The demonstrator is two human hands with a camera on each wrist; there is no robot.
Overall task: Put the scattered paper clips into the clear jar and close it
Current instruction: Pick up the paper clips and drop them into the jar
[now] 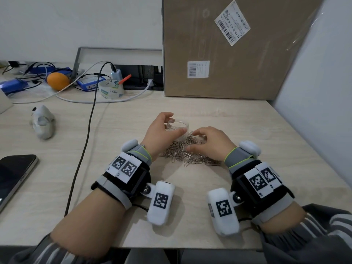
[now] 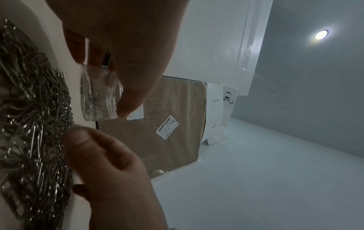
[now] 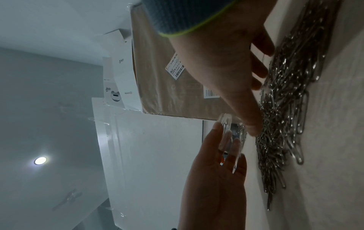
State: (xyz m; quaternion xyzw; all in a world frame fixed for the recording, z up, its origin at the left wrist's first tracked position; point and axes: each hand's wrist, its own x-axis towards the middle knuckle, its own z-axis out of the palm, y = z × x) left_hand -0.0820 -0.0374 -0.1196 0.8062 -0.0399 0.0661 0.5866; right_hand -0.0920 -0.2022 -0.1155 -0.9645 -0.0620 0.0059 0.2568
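Observation:
A heap of silver paper clips (image 1: 187, 152) lies on the wooden table (image 1: 133, 216) between my hands. My left hand (image 1: 159, 128) grips the small clear jar (image 1: 179, 126) just behind the heap, thumb on the near side of its rim and fingers on the far side. The jar (image 2: 100, 96) has no lid on and holds a few clips. My right hand (image 1: 210, 140) hovers over the right part of the heap, its bent fingers (image 3: 254, 129) touching the clips (image 3: 285, 109) beside the jar (image 3: 230, 135). Nothing shows pinched between them.
A large cardboard box (image 1: 228, 50) stands behind the jar, with a white panel (image 1: 314, 92) on the right. A faint clear round shape (image 1: 260, 130) lies on the table to the right. A black cable (image 1: 87, 138), tape roll (image 1: 111, 89), phone (image 1: 15, 176) and grey toy (image 1: 42, 121) sit left.

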